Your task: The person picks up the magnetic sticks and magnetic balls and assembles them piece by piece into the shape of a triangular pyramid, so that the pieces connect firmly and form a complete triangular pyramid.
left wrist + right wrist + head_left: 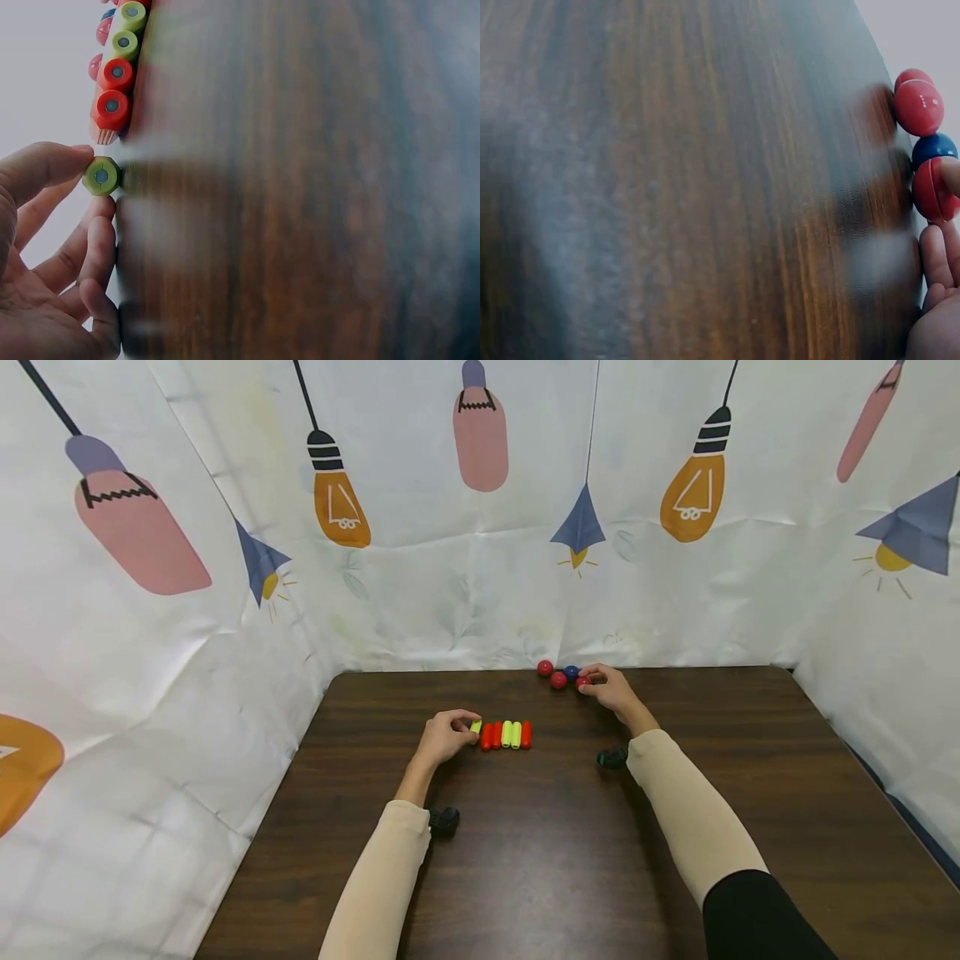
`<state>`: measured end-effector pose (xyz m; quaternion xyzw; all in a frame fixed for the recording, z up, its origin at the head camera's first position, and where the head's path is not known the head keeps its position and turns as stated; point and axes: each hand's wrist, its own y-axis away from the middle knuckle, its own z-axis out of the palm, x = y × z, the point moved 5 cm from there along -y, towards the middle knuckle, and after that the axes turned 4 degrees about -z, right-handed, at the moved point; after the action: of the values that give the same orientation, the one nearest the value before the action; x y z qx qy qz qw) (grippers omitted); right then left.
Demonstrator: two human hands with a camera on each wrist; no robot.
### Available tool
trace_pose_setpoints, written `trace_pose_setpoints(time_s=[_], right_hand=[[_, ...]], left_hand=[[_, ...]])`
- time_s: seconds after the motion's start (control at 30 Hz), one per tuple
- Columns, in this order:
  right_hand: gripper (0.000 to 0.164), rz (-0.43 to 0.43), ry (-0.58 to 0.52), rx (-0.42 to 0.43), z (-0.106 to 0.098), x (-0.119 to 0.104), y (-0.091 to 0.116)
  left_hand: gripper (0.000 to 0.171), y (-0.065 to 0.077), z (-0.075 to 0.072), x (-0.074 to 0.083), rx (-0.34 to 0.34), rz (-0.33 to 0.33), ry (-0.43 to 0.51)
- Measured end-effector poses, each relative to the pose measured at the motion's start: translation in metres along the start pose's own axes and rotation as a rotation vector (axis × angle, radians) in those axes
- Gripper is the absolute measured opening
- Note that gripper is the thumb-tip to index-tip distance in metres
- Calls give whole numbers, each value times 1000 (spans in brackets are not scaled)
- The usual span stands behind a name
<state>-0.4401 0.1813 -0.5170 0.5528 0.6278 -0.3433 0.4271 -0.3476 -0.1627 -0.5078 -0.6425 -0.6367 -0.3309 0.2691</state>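
Observation:
My left hand (441, 737) pinches a yellow-green toy rod (101, 177) between thumb and fingertips; a grey disc shows in its end. Just right of it a row of short rods lies side by side on the table: two red rods (492, 736), two yellow-green rods (512, 735) and another red rod (526, 735). Farther back, my right hand (611, 690) grips a red ball (931, 190) with thumb and fingers. Close beside that ball sit a blue ball (572, 672) and two more red balls (558, 680), grouped near the table's back edge.
A dark wood-grain table (540, 860) spreads under both arms. Behind it and along the sides hangs a white cloth (465, 577) printed with lamps and bulbs. Each wrist carries a small black camera (444, 822).

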Motion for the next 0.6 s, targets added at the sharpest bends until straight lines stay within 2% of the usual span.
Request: trace_pose_setpoints(time_s=[0.23,0.6], right_hand=[[33,-10,-15,4,0,1,1],[33,-31,-18,-3,1,1,9]], left_hand=[[32,2,-2,0,-12,0,18],[30,2,-2,-2,13,-25,-12]])
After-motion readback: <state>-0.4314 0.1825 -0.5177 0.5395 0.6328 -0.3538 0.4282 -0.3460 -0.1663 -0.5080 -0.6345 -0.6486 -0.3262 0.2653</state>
